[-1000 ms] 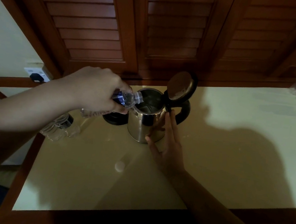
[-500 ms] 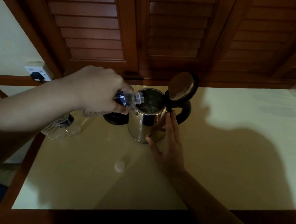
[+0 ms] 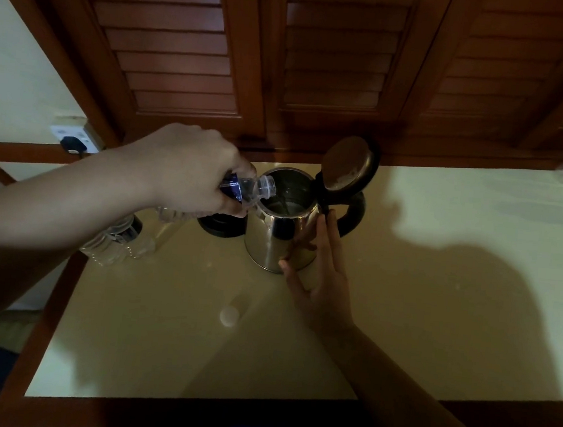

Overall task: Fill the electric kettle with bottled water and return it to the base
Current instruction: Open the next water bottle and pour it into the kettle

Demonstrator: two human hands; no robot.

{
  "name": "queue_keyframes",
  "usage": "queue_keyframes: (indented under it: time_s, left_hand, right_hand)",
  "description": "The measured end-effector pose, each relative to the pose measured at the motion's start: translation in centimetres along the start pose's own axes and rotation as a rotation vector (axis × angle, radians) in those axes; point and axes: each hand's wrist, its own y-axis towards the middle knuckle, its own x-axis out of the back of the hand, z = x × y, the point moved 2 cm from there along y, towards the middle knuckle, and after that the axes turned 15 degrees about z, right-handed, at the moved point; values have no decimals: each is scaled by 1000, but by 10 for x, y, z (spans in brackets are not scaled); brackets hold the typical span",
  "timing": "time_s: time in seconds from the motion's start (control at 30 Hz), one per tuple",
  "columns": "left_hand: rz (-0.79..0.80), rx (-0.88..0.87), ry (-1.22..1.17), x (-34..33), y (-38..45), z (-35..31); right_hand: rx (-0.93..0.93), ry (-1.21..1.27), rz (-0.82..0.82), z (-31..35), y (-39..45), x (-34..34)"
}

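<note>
I count one steel kettle (image 3: pixel 279 237) with lid (image 3: pixel 348 166) open, standing on the cream table (image 3: pixel 435 314) beside its black base (image 3: pixel 220 228). My left hand (image 3: pixel 188 170) grasps one clear bottle (image 3: pixel 249 189), tipped rightward, mouth over the opening; my right hand (image 3: pixel 321 286) rests flat, fingers straight, against the kettle

Base (image 3: pixel 218 227) left of kettle (image 3: pixel 279 237)
</note>
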Motion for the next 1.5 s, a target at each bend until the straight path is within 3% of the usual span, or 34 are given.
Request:
queue_keyframes:
  time_s: [1.07,1.5]
  left_hand:
    - [105,34,55,13,5,-6]
    - [48,45,120,14,5,-11]
  right_hand:
    - [-3,9,1,-1,0,0]
    - [-14,-6,7,0,-1,2]
